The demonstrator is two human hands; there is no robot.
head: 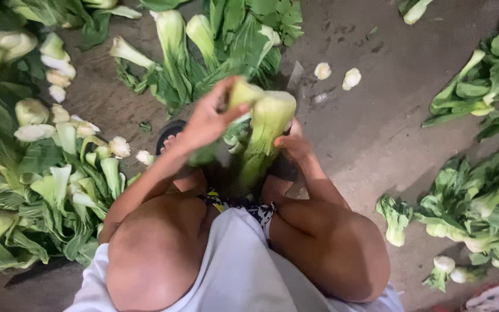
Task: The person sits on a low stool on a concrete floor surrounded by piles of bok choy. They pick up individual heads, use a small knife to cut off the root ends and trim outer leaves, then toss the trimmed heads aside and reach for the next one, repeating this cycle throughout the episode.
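Note:
I squat over a concrete floor with a head of bok choy (270, 118) held upright between my knees, pale stem end up and green leaves hanging down. My left hand (206, 118) grips it from the left, fingers on a stalk near the stem end. My right hand (293, 144) is closed at the lower right side of the bok choy. It holds a knife whose grey blade (295, 76) sticks up behind the vegetable. The handle is hidden inside the hand.
Bok choy lies in piles at the left (41, 185), ahead (215, 46) and at the right (480, 196). Cut white stem ends (352, 77) lie scattered on the floor. My foot in a black sandal (168, 136) sits below my left hand.

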